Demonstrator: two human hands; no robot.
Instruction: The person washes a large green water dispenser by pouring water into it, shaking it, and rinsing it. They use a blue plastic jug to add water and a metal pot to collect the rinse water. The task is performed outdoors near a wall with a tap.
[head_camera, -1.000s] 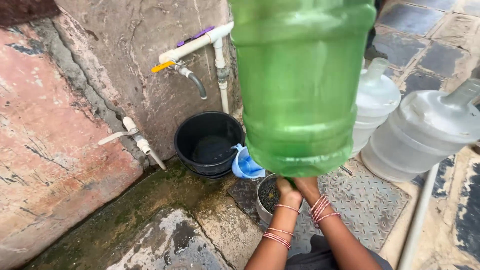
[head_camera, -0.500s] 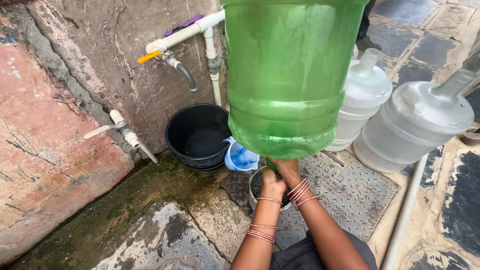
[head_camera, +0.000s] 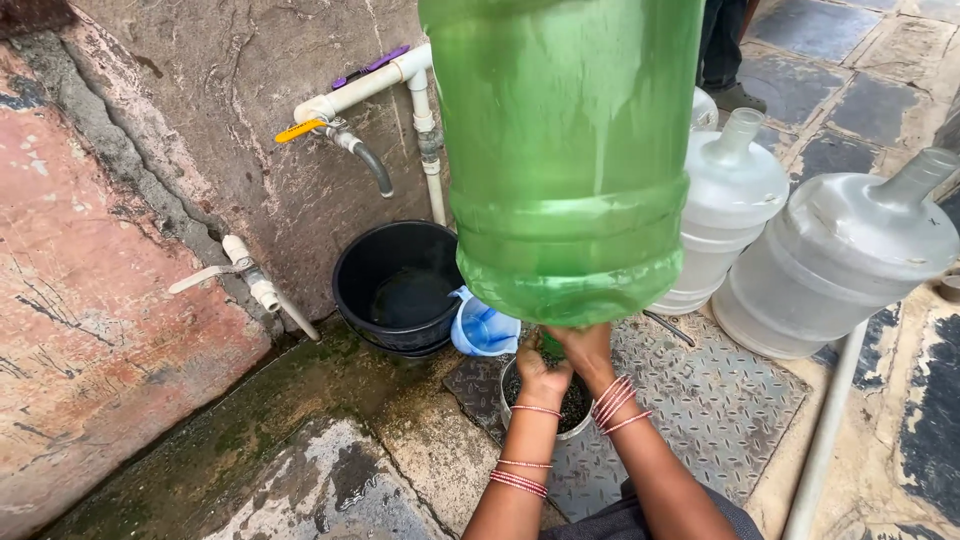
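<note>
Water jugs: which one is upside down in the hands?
The green jug, held neck-down by the left hand and right hand. The two clear jugs stand upright on the ground beside it.

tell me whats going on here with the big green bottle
A person holds a large green water bottle upside down, both hands at its neck: the left hand and the right hand grip just below the bottle's shoulder. The mouth points down over a small metal pot on a checkered metal plate. Some water sits in the bottle. Beside it stand a black bucket under a wall tap, a blue jug, and two clear empty water bottles.
</note>
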